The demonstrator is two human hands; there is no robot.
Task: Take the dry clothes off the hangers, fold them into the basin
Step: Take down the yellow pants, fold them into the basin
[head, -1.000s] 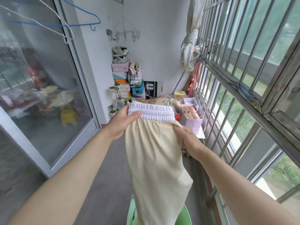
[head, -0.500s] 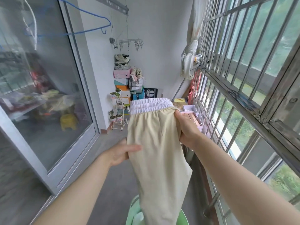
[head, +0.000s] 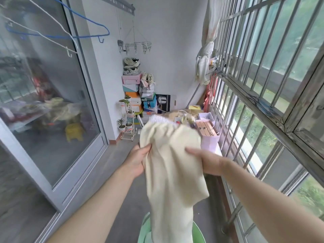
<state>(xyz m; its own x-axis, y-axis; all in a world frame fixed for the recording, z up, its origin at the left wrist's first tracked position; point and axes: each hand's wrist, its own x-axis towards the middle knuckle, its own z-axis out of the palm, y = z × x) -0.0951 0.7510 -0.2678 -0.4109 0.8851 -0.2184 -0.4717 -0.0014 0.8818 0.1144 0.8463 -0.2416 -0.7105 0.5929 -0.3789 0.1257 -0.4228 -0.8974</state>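
Two hands, one garment, one basin, two hangers. Cream garment (head: 171,163) held up at centre, bunched and doubled over at the top, one long soft fold dropping toward 6 o'clock. Left hand (head: 136,160) at 9 o'clock of the cloth, clamped on its left edge, thumb on the front, fingers tucked behind. Right hand (head: 206,160) at 3 o'clock of the cloth, gripping the right edge the same way, thumb laid across the front, fingers out of sight behind the fabric. Green basin (head: 199,233) at 6 o'clock, directly below the garment: only two curved pieces of smooth plastic rim showing, the rest covered by the hanging cloth and cut off by the bottom edge; impossible to tell whether the cloth touches it. White ribbed waistband (head: 157,118) peeking out at 12 o'clock of the bundle, blurred. Bare hangers at 10 o'clock, thin wire outlines, blue hanger (head: 91,20) and white hanger (head: 70,50), both cut off by the left edge, overlapping before a glass door (head: 43,102) full of hazy reflections. Stack of cardboard shoe boxes (head: 131,85) at 12 o'clock against the far wall, pale shoes (head: 131,64) on top, number hard to make out. Metal clip rack (head: 138,45) hanging above them. Grey window bars (head: 263,67) from 1 to 4 o'clock.
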